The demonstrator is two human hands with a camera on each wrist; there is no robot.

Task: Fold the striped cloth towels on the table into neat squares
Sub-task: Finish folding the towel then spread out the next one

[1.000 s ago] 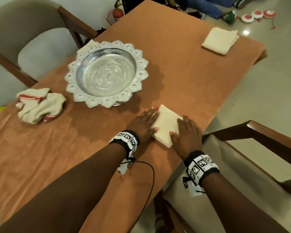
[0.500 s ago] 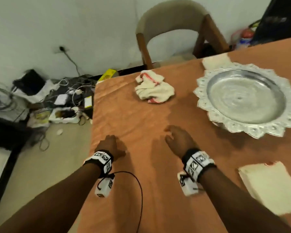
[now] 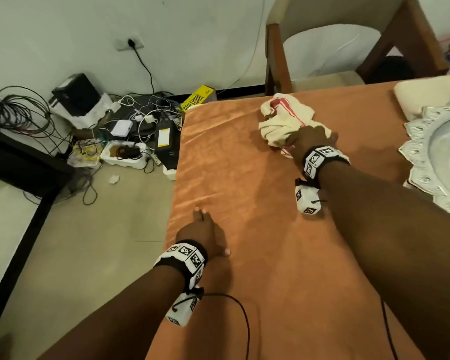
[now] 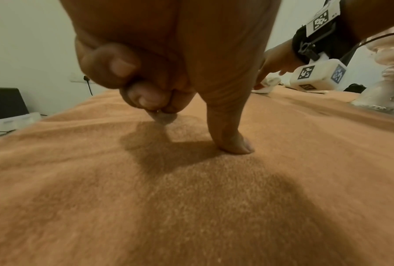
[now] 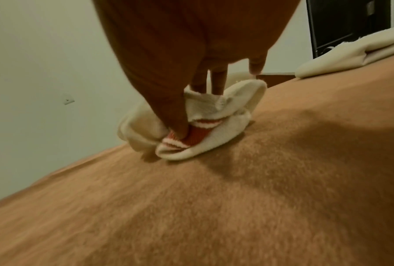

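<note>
A crumpled cream towel with red stripes (image 3: 283, 120) lies near the far left corner of the orange-covered table (image 3: 270, 242). My right hand (image 3: 305, 137) is on the towel's near side and pinches it. In the right wrist view the thumb (image 5: 175, 124) digs into a red stripe of the towel (image 5: 214, 142) while the fingers (image 5: 219, 82) reach into its folds. My left hand (image 3: 205, 229) rests by the table's left edge, holding nothing. Its thumb (image 4: 234, 144) touches the cloth and its fingers are loosely curled.
A folded cream towel (image 3: 421, 97) lies at the far right, partly under the ornate silver tray (image 3: 426, 152). A wooden chair (image 3: 276, 61) stands behind the table. Cables and boxes (image 3: 120, 131) litter the floor to the left of the table's edge.
My view swung left, away from the folded towel. My right hand reached forward from the bare cloth and took hold of the crumpled towel. My left hand stayed near the left edge.
</note>
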